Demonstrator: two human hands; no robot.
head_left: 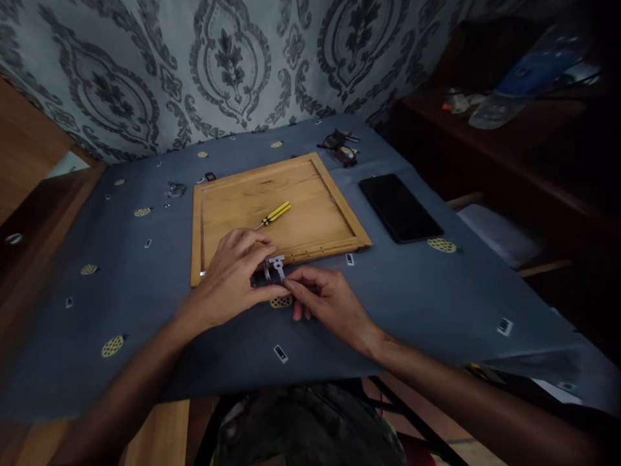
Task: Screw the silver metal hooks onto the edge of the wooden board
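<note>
Metal bracket (278, 264), pinched in right hand (327, 294)

Dim light | right side near black | wooden panel (233, 207) clearest | bottle (524, 84) blurred | edges stretched

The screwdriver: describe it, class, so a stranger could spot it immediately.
On the blue-grey tablecloth lies a framed wooden panel. Near its middle, just beyond the left hand, rests the screwdriver, shaft pointing towards that hand. Its yellow-and-black handle sets it apart from the brown wood around it.
</note>
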